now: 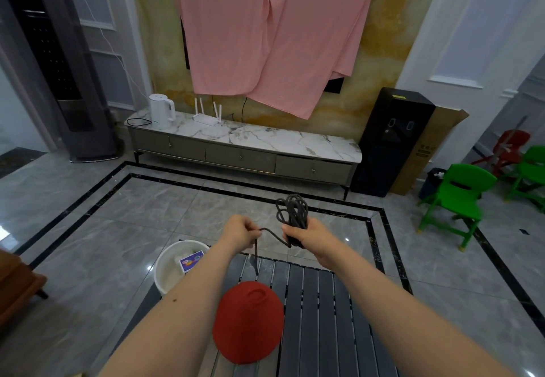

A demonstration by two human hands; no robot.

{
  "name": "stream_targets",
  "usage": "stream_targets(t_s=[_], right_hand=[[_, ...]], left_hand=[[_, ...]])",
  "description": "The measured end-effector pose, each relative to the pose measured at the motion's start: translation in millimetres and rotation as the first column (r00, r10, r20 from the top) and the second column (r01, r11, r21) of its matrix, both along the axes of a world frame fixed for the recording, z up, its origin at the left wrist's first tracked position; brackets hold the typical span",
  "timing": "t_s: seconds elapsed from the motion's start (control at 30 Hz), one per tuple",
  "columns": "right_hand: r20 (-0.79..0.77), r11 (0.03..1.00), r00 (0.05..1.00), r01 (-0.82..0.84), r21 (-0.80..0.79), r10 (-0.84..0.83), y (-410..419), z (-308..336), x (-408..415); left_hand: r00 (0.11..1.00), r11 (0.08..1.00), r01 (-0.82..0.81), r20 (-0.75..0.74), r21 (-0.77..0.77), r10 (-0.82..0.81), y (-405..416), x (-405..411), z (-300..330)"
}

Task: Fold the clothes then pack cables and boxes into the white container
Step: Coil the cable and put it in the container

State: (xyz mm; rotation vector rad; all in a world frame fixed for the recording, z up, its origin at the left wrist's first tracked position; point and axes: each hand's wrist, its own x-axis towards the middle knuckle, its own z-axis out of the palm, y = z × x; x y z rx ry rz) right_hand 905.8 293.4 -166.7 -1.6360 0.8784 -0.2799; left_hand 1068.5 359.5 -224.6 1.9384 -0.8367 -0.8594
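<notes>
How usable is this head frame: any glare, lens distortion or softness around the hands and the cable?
Head view: even indoor light; small glare spots on the glossy floor tiles. Wide-angle bending curves the door frames at the edges. The left hand, right hand and dark cable are slightly soft but readable; the white container is clear.

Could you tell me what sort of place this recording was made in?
Most likely a home living room: a long marble-topped media cabinet holding a white electric kettle and white router, glossy grey floor tiles, and green plastic chairs.

One head-worn wide-angle view — looking forward and down, close over the slatted table [318,311], room beyond.
</notes>
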Motion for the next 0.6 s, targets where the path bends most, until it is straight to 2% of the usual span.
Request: stream_targets(t_s=[0.17, 0.37, 0.6], right_hand=[[-0.11, 0.991, 0.985, 0.127, -0.049, -0.132, -0.6, -21.6, -4.9], [-0.117, 0.995, 0.989, 0.082, -0.06, -0.089, 6.4, -23.4, 2.6], [-0.153, 0.994, 0.984, 0.079, -0.078, -0.09, 10.4, -23.7, 6.0]], left_hand=[[0.997, 0.996, 0.026, -0.068, -0.088, -0.032, -3.7, 7.2, 25.7], [0.977, 0.994, -0.019, -0.213, -0.106, -0.004, -6.7, 2.9, 40.5], [0.908, 0.995, -0.101, -0.411, -0.023, 0.083, -8.2, -7.0, 43.7]])
